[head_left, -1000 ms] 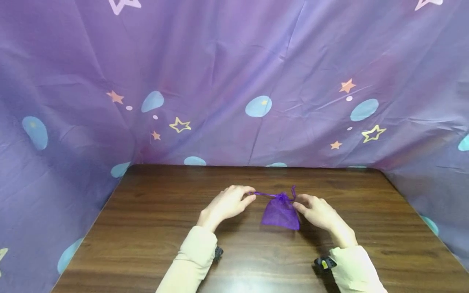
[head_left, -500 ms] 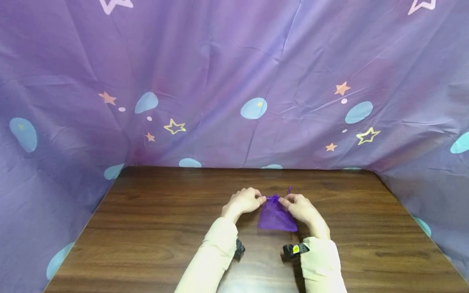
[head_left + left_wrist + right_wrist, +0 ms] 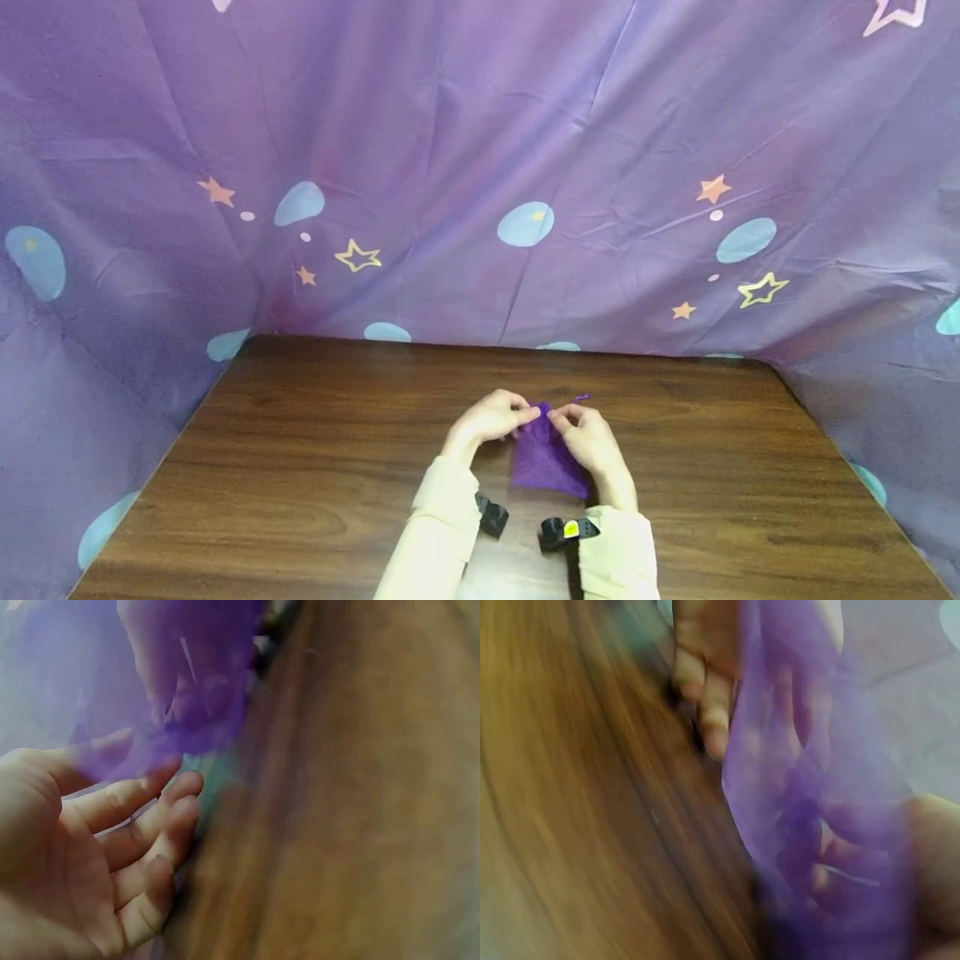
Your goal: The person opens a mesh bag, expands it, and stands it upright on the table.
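Bag, purple, sheer: over the middle of the table. Left hand, right hand: each pinching bag's gathered top. Possible fault: bag slipping loose, caused by uneven pulling.

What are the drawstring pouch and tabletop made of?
Drawstring pouch: likely organza or similar sheer synthetic, slight sheen; fingers show through it.
Tabletop: wood or wood-look laminate, can't tell which; semi-gloss, dark streaky grain, pale glare near the front.
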### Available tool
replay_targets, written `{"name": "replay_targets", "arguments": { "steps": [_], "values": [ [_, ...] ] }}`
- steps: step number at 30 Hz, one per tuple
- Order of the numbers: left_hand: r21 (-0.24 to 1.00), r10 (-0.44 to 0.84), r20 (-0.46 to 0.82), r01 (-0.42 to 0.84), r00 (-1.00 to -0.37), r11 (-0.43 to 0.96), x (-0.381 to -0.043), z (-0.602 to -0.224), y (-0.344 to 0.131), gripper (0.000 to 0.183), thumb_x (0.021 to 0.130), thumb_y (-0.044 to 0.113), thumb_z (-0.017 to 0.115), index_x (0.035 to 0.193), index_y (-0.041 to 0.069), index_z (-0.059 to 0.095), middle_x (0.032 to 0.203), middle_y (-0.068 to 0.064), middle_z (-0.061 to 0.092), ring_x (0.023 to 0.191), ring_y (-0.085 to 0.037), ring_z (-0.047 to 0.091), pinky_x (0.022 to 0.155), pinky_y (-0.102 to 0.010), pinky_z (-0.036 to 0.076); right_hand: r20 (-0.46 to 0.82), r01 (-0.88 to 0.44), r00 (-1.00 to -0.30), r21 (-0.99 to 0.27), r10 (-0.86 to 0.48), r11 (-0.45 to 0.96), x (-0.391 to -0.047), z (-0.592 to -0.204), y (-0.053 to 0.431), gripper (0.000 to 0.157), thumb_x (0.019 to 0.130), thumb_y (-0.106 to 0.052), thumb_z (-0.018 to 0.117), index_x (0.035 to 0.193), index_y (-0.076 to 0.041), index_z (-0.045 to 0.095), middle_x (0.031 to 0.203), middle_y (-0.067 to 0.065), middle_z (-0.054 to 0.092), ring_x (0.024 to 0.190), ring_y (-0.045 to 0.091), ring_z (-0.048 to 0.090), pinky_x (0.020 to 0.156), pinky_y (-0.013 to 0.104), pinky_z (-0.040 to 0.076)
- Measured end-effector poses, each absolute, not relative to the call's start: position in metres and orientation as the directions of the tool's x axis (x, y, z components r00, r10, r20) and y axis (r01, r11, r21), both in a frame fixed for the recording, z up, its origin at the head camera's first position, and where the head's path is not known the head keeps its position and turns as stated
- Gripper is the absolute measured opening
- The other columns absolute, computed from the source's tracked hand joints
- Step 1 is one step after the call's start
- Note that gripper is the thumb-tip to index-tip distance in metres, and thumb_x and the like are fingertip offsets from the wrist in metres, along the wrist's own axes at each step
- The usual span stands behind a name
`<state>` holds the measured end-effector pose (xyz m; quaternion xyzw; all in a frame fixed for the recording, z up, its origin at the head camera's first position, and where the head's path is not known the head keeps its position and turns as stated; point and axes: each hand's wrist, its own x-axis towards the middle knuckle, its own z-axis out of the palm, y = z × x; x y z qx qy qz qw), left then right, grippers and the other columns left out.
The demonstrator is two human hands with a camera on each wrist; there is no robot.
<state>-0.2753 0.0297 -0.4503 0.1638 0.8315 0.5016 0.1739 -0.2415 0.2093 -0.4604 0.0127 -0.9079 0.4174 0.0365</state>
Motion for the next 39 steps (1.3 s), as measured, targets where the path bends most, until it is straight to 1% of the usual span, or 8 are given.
{"name": "replay_targets", "arguments": {
  "steps": [3, 9, 12, 15, 20, 25, 34, 39],
  "values": [
    [0.950, 0.447, -0.097, 0.051, -0.889, 0.307, -0.273, -0.452, 0.023, 0.019, 0.095, 0.017, 0.063, 0.093, -0.001, 0.065, 0.070, 0.000, 0.058, 0.060, -0.009, 0.052, 0.051, -0.022, 0.041, 0.099, -0.081, -0.995, -0.782, -0.005, 0.618, -0.241, -0.462, 0.199, 0.019, 0.097, -0.016, 0.060, 0.094, 0.000, 0.070, 0.082, 0.005, 0.065, 0.075, 0.017, 0.055, 0.070, 0.034, 0.044],
    [0.998, 0.414, -0.063, -0.051, -0.908, 0.039, -0.276, -0.466, 0.006, 0.016, 0.093, 0.008, 0.063, 0.098, -0.008, 0.062, 0.077, -0.002, 0.061, 0.067, -0.011, 0.058, 0.060, -0.023, 0.050, 0.149, -0.133, -0.989, -0.896, 0.004, 0.424, -0.244, -0.467, 0.176, 0.016, 0.095, -0.009, 0.062, 0.092, 0.006, 0.067, 0.077, 0.005, 0.063, 0.070, 0.012, 0.051, 0.064, 0.026, 0.042],
    [0.990, 0.389, -0.104, -0.132, -0.915, -0.047, -0.280, -0.471, -0.001, 0.015, 0.094, 0.006, 0.062, 0.101, -0.007, 0.062, 0.079, -0.002, 0.063, 0.069, -0.011, 0.061, 0.063, -0.023, 0.052, 0.146, -0.128, -0.989, -0.928, 0.027, 0.351, -0.248, -0.472, 0.165, 0.016, 0.095, -0.010, 0.063, 0.091, 0.006, 0.066, 0.070, 0.000, 0.057, 0.063, 0.009, 0.048, 0.057, 0.023, 0.039],
    [0.981, 0.391, -0.105, -0.159, -0.914, -0.108, -0.283, -0.473, -0.004, 0.015, 0.095, 0.005, 0.061, 0.104, -0.007, 0.062, 0.083, -0.002, 0.064, 0.073, -0.010, 0.062, 0.068, -0.023, 0.053, 0.155, -0.127, -0.986, -0.942, 0.067, 0.312, -0.250, -0.473, 0.161, 0.014, 0.094, -0.009, 0.064, 0.087, 0.004, 0.063, 0.064, -0.003, 0.051, 0.059, 0.008, 0.044, 0.052, 0.022, 0.036],
    [0.972, 0.401, -0.087, -0.166, -0.912, -0.165, -0.283, -0.476, -0.004, 0.013, 0.094, 0.001, 0.060, 0.103, -0.008, 0.061, 0.088, -0.004, 0.064, 0.075, -0.012, 0.063, 0.075, -0.027, 0.054, 0.153, -0.133, -0.984, -0.973, 0.090, 0.189, -0.252, -0.476, 0.160, 0.010, 0.091, -0.001, 0.065, 0.085, 0.005, 0.059, 0.063, -0.003, 0.050, 0.057, 0.007, 0.043, 0.051, 0.020, 0.034],
    [0.958, 0.411, -0.106, -0.204, -0.906, -0.202, -0.280, -0.477, -0.008, 0.006, 0.094, -0.001, 0.060, 0.099, -0.003, 0.062, 0.088, -0.004, 0.064, 0.074, -0.013, 0.063, 0.072, -0.027, 0.054, 0.093, -0.089, -0.994, -0.994, 0.060, 0.056, -0.253, -0.480, 0.162, 0.008, 0.091, 0.001, 0.064, 0.087, 0.005, 0.058, 0.066, -0.002, 0.055, 0.059, 0.006, 0.046, 0.054, 0.020, 0.037],
    [0.950, 0.424, -0.069, -0.190, -0.903, -0.248, -0.279, -0.481, -0.011, 0.008, 0.094, -0.001, 0.059, 0.099, -0.004, 0.065, 0.087, -0.001, 0.066, 0.072, -0.010, 0.063, 0.069, -0.026, 0.054, 0.063, -0.064, -0.998, -0.997, 0.024, -0.036, -0.253, -0.480, 0.170, 0.009, 0.093, -0.005, 0.065, 0.086, -0.004, 0.059, 0.070, -0.004, 0.056, 0.066, 0.008, 0.048, 0.060, 0.021, 0.038],
    [0.945, 0.434, -0.075, -0.203, -0.898, -0.258, -0.279, -0.479, -0.012, 0.006, 0.094, -0.002, 0.059, 0.095, 0.001, 0.064, 0.085, -0.002, 0.067, 0.072, -0.011, 0.064, 0.070, -0.026, 0.054, 0.052, -0.050, -0.999, -0.994, -0.015, -0.097, -0.256, -0.481, 0.172, 0.008, 0.094, -0.005, 0.063, 0.087, -0.005, 0.059, 0.072, -0.003, 0.058, 0.066, 0.008, 0.051, 0.061, 0.021, 0.042]
  ]
}}
